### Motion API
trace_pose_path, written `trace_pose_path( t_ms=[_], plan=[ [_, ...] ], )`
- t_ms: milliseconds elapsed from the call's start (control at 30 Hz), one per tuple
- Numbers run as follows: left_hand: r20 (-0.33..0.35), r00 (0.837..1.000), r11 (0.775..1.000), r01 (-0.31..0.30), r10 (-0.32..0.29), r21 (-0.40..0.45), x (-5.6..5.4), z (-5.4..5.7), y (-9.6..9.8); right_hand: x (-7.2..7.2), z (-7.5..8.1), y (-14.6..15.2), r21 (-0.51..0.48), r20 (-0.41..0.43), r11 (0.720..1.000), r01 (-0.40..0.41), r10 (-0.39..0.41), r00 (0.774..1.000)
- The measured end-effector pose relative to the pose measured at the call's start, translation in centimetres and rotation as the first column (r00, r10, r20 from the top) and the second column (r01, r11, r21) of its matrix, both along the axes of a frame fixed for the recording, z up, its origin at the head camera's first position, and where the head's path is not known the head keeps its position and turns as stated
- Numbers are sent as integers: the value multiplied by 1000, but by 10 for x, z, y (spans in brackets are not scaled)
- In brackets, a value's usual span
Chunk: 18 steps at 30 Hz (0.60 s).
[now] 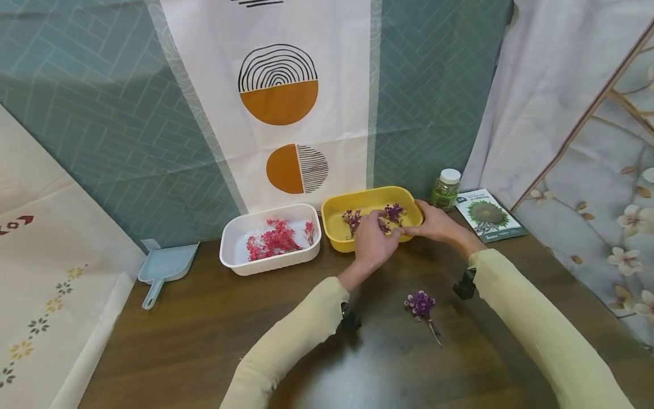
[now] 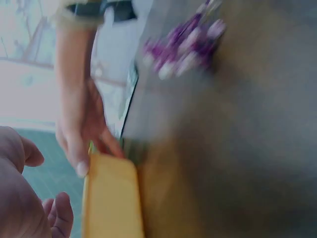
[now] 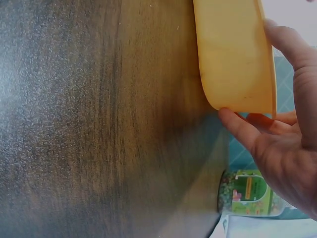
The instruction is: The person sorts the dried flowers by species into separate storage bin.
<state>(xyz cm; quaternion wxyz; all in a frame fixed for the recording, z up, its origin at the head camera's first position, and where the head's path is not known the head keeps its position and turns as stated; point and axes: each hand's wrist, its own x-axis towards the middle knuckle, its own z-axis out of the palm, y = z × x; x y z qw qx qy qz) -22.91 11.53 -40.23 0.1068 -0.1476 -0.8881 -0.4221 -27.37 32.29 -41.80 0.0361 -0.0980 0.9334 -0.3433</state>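
My left hand (image 1: 375, 236) is over the front side of a yellow tub (image 1: 334, 227), which holds small bunches of purple dried flowers (image 1: 394, 213). In the left wrist view the thumb and fingers of that hand (image 2: 20, 188) are spread apart above the rim, nothing showing between them. My right hand (image 1: 434, 222) grips the tub's right end; in the right wrist view its thumb lies on the rim and its fingers press the outer wall. Another purple dried flower bunch (image 1: 420, 305) lies on the table in front of the tub, its stems towards me.
Left of the yellow tub stands a white tub (image 1: 237, 250) with pink-red dried flowers (image 1: 276, 238). A light blue dustpan (image 1: 166, 264) lies further left. Behind my right hand are a white-lidded jar (image 1: 446, 189) and a seed packet (image 1: 487, 215). Fabric hangs along the table's back.
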Motion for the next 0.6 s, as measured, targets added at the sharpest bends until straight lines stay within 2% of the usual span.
trace_pose_path(
  t_ms=[133,300,467,600],
  plan=[
    [74,997,1000,25,-26,16,26,-11,-9,2,0,0,-21,-7,1000,-6,6,1000],
    [171,984,999,44,-48,30,55,-22,-15,2,-2,1,-22,-9,1000,0,0,1000],
    [166,982,995,80,-88,55,84,-34,-17,2,-2,1,-10,26,1000,14,-14,1000],
    [160,983,993,82,-95,86,101,-41,-15,2,1,-1,-9,31,1000,18,-17,999]
  ],
)
